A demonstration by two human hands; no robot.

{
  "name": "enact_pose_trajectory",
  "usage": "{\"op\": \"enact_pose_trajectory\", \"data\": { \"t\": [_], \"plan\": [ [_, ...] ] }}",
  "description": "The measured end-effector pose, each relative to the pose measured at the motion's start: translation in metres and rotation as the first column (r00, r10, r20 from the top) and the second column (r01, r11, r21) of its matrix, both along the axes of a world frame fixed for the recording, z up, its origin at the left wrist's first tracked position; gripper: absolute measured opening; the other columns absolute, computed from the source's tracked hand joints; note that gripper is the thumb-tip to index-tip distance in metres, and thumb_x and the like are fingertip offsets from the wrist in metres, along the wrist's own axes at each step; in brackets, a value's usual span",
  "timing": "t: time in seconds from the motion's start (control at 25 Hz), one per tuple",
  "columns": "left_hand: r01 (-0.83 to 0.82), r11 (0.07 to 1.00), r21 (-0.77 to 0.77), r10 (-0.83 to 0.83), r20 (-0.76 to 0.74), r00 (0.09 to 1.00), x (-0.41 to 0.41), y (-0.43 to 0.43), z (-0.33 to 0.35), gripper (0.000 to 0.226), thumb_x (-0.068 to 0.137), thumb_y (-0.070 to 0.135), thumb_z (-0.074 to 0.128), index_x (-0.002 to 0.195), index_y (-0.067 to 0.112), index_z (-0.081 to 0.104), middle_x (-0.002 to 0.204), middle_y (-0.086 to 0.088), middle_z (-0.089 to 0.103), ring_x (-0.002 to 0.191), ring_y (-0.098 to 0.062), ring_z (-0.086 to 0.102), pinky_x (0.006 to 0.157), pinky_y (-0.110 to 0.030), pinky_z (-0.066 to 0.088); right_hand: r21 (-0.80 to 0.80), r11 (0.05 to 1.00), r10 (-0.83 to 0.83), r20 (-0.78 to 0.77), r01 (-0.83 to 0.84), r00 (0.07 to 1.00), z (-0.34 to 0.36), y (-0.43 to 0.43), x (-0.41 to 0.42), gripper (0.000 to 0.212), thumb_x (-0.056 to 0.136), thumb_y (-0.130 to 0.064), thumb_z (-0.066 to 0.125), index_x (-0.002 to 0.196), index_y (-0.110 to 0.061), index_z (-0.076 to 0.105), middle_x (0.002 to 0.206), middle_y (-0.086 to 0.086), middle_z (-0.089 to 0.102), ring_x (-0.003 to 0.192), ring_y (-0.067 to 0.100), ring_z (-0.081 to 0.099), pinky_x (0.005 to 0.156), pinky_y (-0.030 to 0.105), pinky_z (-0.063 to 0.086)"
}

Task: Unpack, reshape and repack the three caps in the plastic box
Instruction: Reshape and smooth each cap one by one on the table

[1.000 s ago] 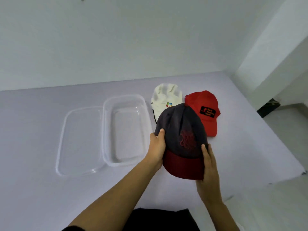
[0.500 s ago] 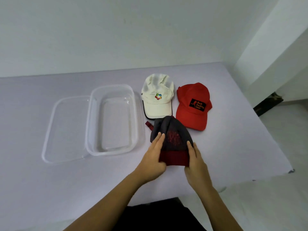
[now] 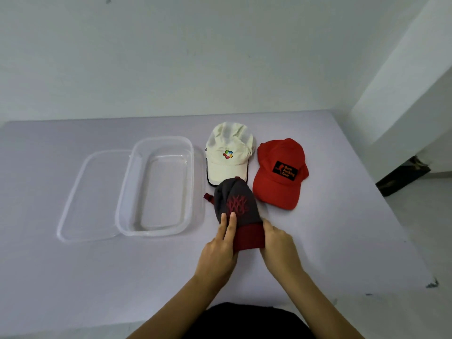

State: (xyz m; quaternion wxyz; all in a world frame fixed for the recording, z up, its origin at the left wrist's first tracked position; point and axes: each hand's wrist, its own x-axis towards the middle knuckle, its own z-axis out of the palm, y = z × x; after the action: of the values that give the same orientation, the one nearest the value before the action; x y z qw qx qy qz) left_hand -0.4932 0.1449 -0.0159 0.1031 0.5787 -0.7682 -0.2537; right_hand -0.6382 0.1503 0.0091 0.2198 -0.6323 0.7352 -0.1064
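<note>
Nearest, left hand (image 3: 218, 250) and right hand (image 3: 278, 243) pinching the dark red brim of the grey cap (image 3: 236, 204) from either side, fingers of the left laid over the crown. Flat on the lavender table (image 3: 342, 241), brim toward the wearer, long axis running near to far; red stitched emblem, unreadable. Just behind, touching, white cap (image 3: 228, 152) with a multicoloured logo. Beside it, red cap (image 3: 281, 172), black patch reading "Back Packing Gear". Left of these, plastic box (image 3: 156, 187), open and holding nothing, lid (image 3: 90, 194) alongside.
</note>
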Motion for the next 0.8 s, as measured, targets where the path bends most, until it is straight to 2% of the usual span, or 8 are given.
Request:
{"op": "enact_pose_trajectory", "data": {
  "t": [0.08, 0.16, 0.24, 0.36, 0.48, 0.56, 0.72, 0.8],
  "plan": [
    [-0.075, 0.997, -0.009, 0.069, -0.269, 0.961, -0.002, 0.003, -0.002, 0.071, 0.094, 0.013, 0.042, 0.142, 0.019, -0.009, 0.158, -0.007, 0.018, 0.118, -0.035, 0.056, 0.094, -0.028, 0.044, -0.068, 0.997, -0.033, 0.148, 0.043, 0.988, 0.007, 0.000, 0.008, 0.035, 0.090, -0.012, 0.052, 0.125, -0.006, 0.054, 0.103, 0.015, 0.070, 0.090, 0.032, 0.065, 0.081, 0.039, 0.052],
    [-0.112, 0.993, -0.035, 0.088, -0.414, 0.906, -0.004, 0.005, -0.003, 0.069, 0.088, 0.013, 0.042, 0.144, 0.020, 0.001, 0.153, -0.008, 0.032, 0.128, -0.030, 0.051, 0.098, -0.016, 0.037, -0.070, 0.995, -0.058, 0.210, 0.075, 0.976, 0.013, 0.000, 0.009, 0.028, 0.088, -0.011, 0.055, 0.115, -0.005, 0.059, 0.101, 0.016, 0.070, 0.089, 0.032, 0.065, 0.081, 0.037, 0.053],
    [-0.132, 0.984, -0.117, 0.078, -0.379, 0.922, -0.002, 0.003, -0.001, 0.072, 0.083, 0.010, 0.046, 0.146, 0.020, 0.014, 0.150, -0.008, 0.038, 0.118, -0.031, 0.059, 0.088, -0.021, 0.047, -0.033, 0.999, -0.027, 0.186, 0.033, 0.982, 0.018, -0.001, 0.005, 0.033, 0.090, -0.013, 0.053, 0.123, -0.008, 0.055, 0.105, 0.014, 0.069, 0.093, 0.031, 0.065, 0.083, 0.036, 0.052],
    [-0.114, 0.958, -0.264, 0.042, -0.265, 0.963, 0.007, -0.001, 0.005, 0.075, 0.075, 0.002, 0.056, 0.145, 0.014, 0.033, 0.144, -0.013, 0.046, 0.097, -0.032, 0.069, 0.066, -0.030, 0.057, 0.006, 0.999, 0.044, 0.072, -0.045, 0.996, 0.025, -0.004, -0.007, 0.056, 0.092, -0.015, 0.047, 0.145, -0.014, 0.028, 0.125, 0.012, 0.059, 0.109, 0.029, 0.058, 0.091, 0.035, 0.046],
    [-0.070, 0.933, -0.352, 0.016, -0.153, 0.988, 0.011, -0.005, 0.012, 0.081, 0.071, -0.001, 0.069, 0.141, 0.017, 0.034, 0.138, -0.015, 0.053, 0.093, -0.029, 0.072, 0.059, -0.029, 0.058, -0.043, 0.994, 0.096, -0.018, -0.096, 0.995, 0.030, -0.005, -0.010, 0.077, 0.091, -0.017, 0.054, 0.149, -0.021, 0.004, 0.157, 0.012, 0.010, 0.136, 0.028, 0.033, 0.104, 0.036, 0.041],
    [-0.076, 0.937, -0.341, 0.005, -0.206, 0.979, 0.011, -0.008, 0.017, 0.077, 0.074, 0.000, 0.067, 0.143, 0.017, 0.036, 0.139, -0.015, 0.052, 0.099, -0.030, 0.070, 0.066, -0.028, 0.057, -0.143, 0.978, 0.172, 0.124, -0.154, 0.977, 0.028, -0.005, -0.008, 0.082, 0.090, -0.008, 0.054, 0.147, -0.031, -0.001, 0.159, 0.006, -0.009, 0.143, 0.027, 0.021, 0.106, 0.039, 0.042],
    [-0.200, 0.962, -0.185, 0.127, -0.346, 0.929, 0.013, -0.017, 0.022, 0.062, 0.090, 0.016, 0.043, 0.148, 0.013, 0.025, 0.146, -0.011, 0.044, 0.124, -0.029, 0.055, 0.097, -0.026, 0.044, -0.228, 0.965, 0.209, 0.360, -0.131, 0.909, 0.019, -0.007, -0.010, 0.088, 0.089, 0.002, 0.049, 0.136, -0.054, 0.000, 0.156, -0.011, -0.003, 0.145, 0.017, 0.012, 0.112, 0.037, 0.034],
    [-0.230, 0.965, -0.130, 0.148, -0.454, 0.879, 0.008, -0.015, 0.020, 0.059, 0.090, 0.014, 0.041, 0.147, 0.014, 0.028, 0.140, -0.006, 0.052, 0.121, -0.023, 0.057, 0.097, -0.017, 0.042, -0.234, 0.969, 0.190, 0.504, -0.078, 0.843, 0.019, -0.006, 0.000, 0.080, 0.091, -0.004, 0.049, 0.137, -0.054, 0.007, 0.154, -0.015, 0.000, 0.142, -0.002, 0.008, 0.115, 0.027, 0.026]
  ]
}}
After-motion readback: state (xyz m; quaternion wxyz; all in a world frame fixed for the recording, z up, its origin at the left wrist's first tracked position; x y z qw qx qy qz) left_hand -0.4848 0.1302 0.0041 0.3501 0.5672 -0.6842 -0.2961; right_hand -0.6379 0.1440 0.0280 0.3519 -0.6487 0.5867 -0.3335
